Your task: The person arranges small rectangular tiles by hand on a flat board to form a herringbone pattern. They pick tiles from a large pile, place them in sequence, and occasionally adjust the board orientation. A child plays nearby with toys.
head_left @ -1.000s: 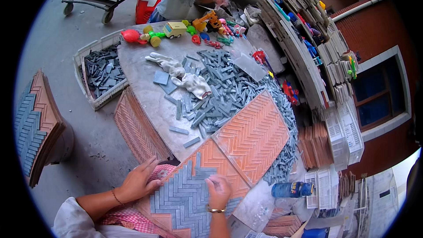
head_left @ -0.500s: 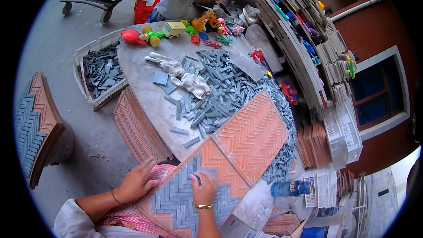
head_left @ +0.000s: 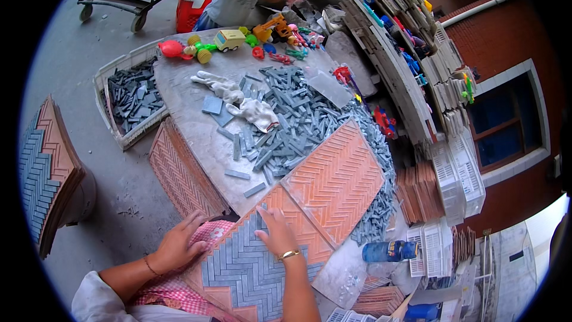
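Observation:
In front of me lies an orange mould board (head_left: 304, 214) with herringbone grooves, its near part filled with narrow blue-grey tiles (head_left: 241, 268). Over the upper edge of the filled part is my right hand (head_left: 277, 231), thumb and fingers apart, fingertips at the outermost laid tiles; nothing shows in its grip. My left hand (head_left: 179, 244) rests by the board's left edge above a pink checked cloth (head_left: 173, 292), its fingers stretched out and holding nothing. A second orange mould board (head_left: 339, 176) with unfilled grooves adjoins the first at the upper right.
Loose grey tiles (head_left: 298, 119) heap across the table, beside white gloves (head_left: 253, 113). A white crate of tiles (head_left: 128, 138) stands at left, near stacked boards (head_left: 182, 170). Toys (head_left: 229, 40) line the far edge, where another person (head_left: 244, 0) sits. A blue bottle (head_left: 384, 251) lies at right.
My right hand has moved up over the board toward its upper left edge, its fingers going from curled to spread. My left hand stays by the edge. The whole view has shifted slightly.

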`<state>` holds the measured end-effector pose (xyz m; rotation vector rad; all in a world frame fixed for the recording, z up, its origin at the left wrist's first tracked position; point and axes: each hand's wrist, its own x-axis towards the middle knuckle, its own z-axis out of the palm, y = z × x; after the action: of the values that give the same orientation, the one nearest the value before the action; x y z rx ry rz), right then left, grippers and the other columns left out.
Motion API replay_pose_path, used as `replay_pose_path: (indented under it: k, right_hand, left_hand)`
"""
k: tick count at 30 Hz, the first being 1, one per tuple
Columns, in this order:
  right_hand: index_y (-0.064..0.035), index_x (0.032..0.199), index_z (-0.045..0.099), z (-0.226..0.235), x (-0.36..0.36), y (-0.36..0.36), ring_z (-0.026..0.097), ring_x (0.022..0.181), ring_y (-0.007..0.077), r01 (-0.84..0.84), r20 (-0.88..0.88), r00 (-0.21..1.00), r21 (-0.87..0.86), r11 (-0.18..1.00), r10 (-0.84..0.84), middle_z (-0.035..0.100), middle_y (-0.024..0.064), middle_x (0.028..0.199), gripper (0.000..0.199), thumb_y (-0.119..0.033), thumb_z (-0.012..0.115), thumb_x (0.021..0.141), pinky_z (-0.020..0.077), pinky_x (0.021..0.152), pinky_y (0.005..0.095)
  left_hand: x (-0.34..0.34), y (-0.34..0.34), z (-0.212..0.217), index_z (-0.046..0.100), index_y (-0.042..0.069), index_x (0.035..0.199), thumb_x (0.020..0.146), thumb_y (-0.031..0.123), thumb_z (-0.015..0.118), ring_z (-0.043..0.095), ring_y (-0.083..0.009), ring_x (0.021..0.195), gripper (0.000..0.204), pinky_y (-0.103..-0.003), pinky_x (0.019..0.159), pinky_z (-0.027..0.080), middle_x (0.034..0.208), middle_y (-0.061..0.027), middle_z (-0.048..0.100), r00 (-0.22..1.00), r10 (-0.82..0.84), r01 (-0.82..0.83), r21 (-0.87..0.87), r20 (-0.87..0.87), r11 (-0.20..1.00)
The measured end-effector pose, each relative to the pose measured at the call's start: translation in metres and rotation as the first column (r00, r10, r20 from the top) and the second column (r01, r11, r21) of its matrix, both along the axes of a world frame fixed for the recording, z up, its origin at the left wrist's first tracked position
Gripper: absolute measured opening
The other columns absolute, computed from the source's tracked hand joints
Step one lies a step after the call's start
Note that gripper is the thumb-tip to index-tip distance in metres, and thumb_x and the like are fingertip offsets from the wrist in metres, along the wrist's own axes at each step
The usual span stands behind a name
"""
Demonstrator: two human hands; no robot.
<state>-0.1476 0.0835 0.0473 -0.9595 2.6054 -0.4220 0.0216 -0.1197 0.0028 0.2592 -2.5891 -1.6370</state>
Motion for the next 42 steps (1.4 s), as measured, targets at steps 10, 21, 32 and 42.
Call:
replay_pose_path:
  k: [10,21,32,42]
  right_hand:
    - [-0.0020,0.100,0.049,-0.010,0.016,0.026,0.058,0.080,0.0128,0.505,0.447,0.852,-0.561,0.656,-0.273,0.060,0.0136,0.097,0.028,0.005,0.061,0.076,0.0485,0.071,0.0262]
    - [-0.0013,0.100,0.048,-0.008,0.041,0.055,0.059,0.080,0.0161,0.603,0.605,0.792,-0.758,0.247,-0.080,0.061,0.0164,0.098,0.028,0.006,0.062,0.077,0.0502,0.072,0.0271]
    - [0.0013,0.090,0.064,-0.008,-0.016,0.000,0.059,0.070,0.0081,0.456,0.435,0.870,-0.538,0.709,-0.230,0.064,0.0033,0.081,0.015,-0.005,0.067,0.077,0.0478,0.062,0.0209]
    - [0.0014,0.091,0.066,-0.018,-0.036,0.003,0.057,0.063,0.0066,0.367,0.450,0.873,-0.361,0.857,-0.185,0.065,0.0031,0.078,0.014,-0.003,0.064,0.078,0.0461,0.058,0.0200]
  left_hand:
    - [0.003,-0.003,-0.001,0.044,0.004,0.126,0.076,0.019,0.063,0.046,-0.0389,0.114,0.056,-0.040,0.093,0.042,0.134,-0.0213,0.039,1.000,0.013,-0.013,-0.041,-0.014,0.999]
    - [-0.001,0.005,-0.001,0.043,0.008,0.129,0.075,0.017,0.064,0.048,-0.0396,0.112,0.058,-0.040,0.092,0.042,0.133,-0.0218,0.040,1.000,-0.009,0.009,-0.036,0.005,0.999]
    - [0.005,0.002,-0.002,0.045,0.006,0.126,0.075,0.017,0.064,0.047,-0.0403,0.113,0.055,-0.040,0.092,0.042,0.133,-0.0231,0.040,1.000,0.009,-0.010,-0.063,-0.012,0.998]
    - [0.004,-0.004,-0.018,0.047,0.005,0.122,0.076,0.016,0.064,0.048,-0.0409,0.112,0.050,-0.041,0.092,0.043,0.133,-0.0227,0.040,0.999,0.035,-0.035,-0.068,-0.005,0.997]
